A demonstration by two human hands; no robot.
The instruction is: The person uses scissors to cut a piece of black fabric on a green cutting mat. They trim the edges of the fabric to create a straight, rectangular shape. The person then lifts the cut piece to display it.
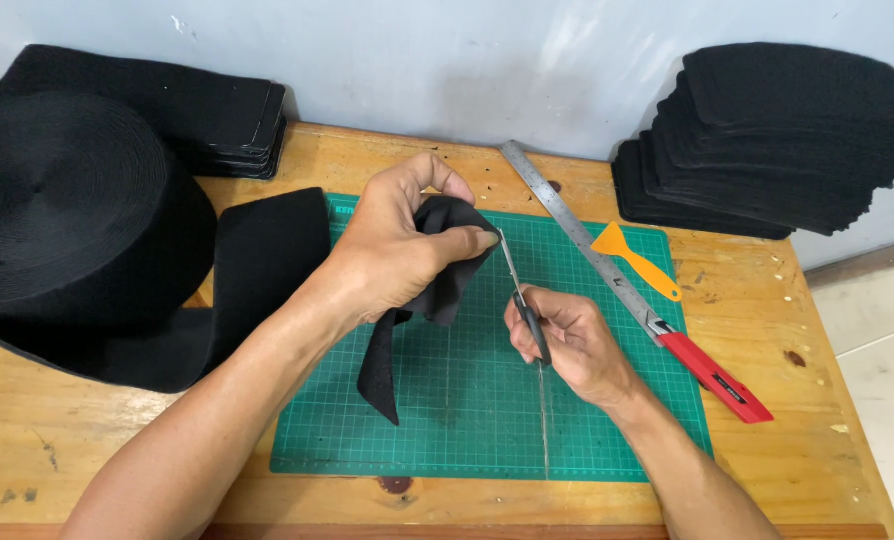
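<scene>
A wooden worktop point(767, 300) carries everything here. At its far left corner sits a big roll of black felt point(67, 200), its loose end trailing toward the middle, with a flat pile of black cut pieces point(217, 115) behind it against the wall. At the far right corner stands a taller stack of black felt pieces point(777, 130). A green cutting mat point(467, 400) covers the middle of the worktop, reaching close to the near edge. A steel ruler point(577, 235) lies slantwise over the mat's far right corner, an orange scraper point(635, 260) just beside it, and a red-handled knife point(712, 375) at the mat's right edge.

Above the mat's far half, the left hand point(397, 250) is closed on a black felt piece point(437, 285) — soft, matte, folded over at the top, one narrow tail hanging down to the mat. The right hand point(567, 340) is curled around small scissors point(522, 300) with dark handles, the thin blades pointing up to the felt's edge by the left thumb.
</scene>
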